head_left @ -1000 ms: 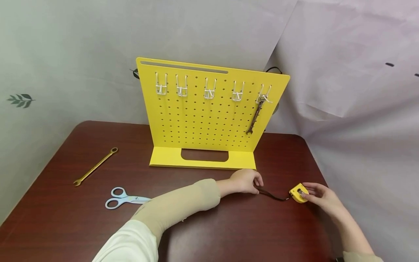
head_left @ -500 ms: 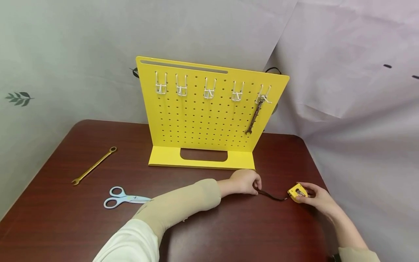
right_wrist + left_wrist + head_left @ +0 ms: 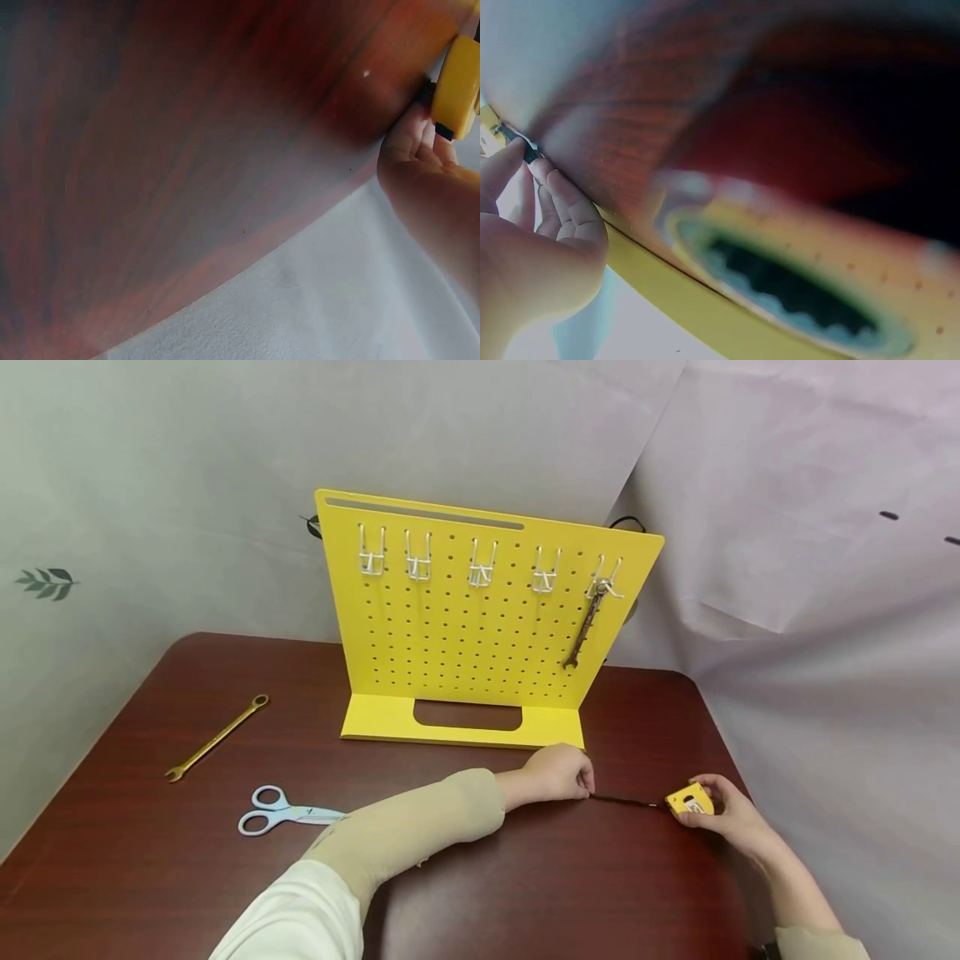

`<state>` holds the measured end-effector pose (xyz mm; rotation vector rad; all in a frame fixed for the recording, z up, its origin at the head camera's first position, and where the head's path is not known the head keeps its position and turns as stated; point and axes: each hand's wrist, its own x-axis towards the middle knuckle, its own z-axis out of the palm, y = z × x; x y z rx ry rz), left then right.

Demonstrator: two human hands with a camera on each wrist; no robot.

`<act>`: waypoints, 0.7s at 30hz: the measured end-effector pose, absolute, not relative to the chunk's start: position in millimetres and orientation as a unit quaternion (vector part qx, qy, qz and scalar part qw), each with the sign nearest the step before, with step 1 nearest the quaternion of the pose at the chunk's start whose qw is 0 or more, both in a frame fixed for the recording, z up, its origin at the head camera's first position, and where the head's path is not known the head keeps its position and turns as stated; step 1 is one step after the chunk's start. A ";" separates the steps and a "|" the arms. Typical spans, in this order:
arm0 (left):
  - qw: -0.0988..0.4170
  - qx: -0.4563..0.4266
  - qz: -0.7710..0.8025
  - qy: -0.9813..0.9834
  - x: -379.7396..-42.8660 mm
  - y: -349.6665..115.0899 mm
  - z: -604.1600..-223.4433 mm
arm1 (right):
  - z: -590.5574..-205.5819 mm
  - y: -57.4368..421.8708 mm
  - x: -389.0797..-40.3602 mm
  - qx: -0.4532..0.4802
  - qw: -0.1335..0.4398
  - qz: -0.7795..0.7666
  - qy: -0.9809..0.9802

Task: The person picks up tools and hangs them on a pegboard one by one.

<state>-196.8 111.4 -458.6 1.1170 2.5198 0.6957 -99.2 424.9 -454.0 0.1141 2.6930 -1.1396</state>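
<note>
My right hand (image 3: pixel 737 817) grips a small yellow tape measure (image 3: pixel 691 799) at the right side of the table; its yellow case (image 3: pixel 457 86) also shows at the upper right edge of the right wrist view. A dark wrist strap (image 3: pixel 626 800) runs from the case to my left hand (image 3: pixel 557 772), which pinches its far end between thumb and fingertips. In the left wrist view the left fingers (image 3: pixel 568 202) hold the dark strap (image 3: pixel 529 154) at the far left. Between the two hands the strap is stretched nearly straight.
A yellow pegboard (image 3: pixel 480 635) stands behind the hands with a row of white hooks. A dark wrench (image 3: pixel 585 625) hangs from the rightmost hook. Light blue scissors (image 3: pixel 285 812) lie partly behind the left forearm, and a gold wrench (image 3: pixel 217 739) lies at the left.
The strap has gone from slack and curved to nearly straight. My right hand has turned the tape measure and shifted it slightly right; my left hand has moved a little.
</note>
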 end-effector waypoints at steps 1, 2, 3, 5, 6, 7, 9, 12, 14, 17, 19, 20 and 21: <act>0.146 0.387 0.243 0.878 -196.9 111.3 -458.4 | -453.1 424.9 -99.6 0.048 0.112 -0.385 0.915; 0.142 0.385 0.243 0.879 -197.0 111.3 -458.4 | -452.0 424.6 -99.9 0.056 0.117 -0.382 0.915; 0.139 0.384 0.243 0.880 -197.1 111.3 -458.3 | -451.0 424.5 -100.4 0.064 0.122 -0.381 0.914; 0.134 0.379 0.242 0.883 -197.2 111.5 -458.1 | -449.1 423.9 -101.2 0.077 0.130 -0.381 0.912; 0.133 0.377 0.242 0.884 -197.4 111.8 -457.9 | -448.9 424.0 -101.5 0.081 0.130 -0.383 0.911; 0.134 0.375 0.244 0.884 -197.3 111.9 -457.8 | -449.1 424.0 -101.4 0.084 0.131 -0.385 0.910; 0.138 0.371 0.250 0.884 -197.0 112.6 -457.8 | -449.8 425.0 -101.7 0.089 0.130 -0.392 0.906; 0.146 0.367 0.263 0.880 -195.7 113.3 -458.2 | -450.3 427.5 -101.3 0.095 0.135 -0.403 0.900; 0.152 0.365 0.277 0.876 -193.8 113.2 -458.3 | -450.1 429.8 -100.6 0.099 0.141 -0.415 0.894; 0.157 0.372 0.291 0.867 -191.2 112.6 -456.7 | -450.1 433.3 -98.6 0.096 0.146 -0.437 0.883; 0.159 0.383 0.299 0.859 -190.4 111.5 -454.0 | -449.8 434.5 -97.4 0.091 0.152 -0.459 0.871; 0.162 0.390 0.301 0.855 -190.4 110.9 -452.5 | -449.6 434.9 -96.9 0.092 0.155 -0.472 0.863; 0.163 0.399 0.302 0.851 -190.8 110.3 -450.9 | -449.3 435.3 -96.7 0.090 0.158 -0.485 0.855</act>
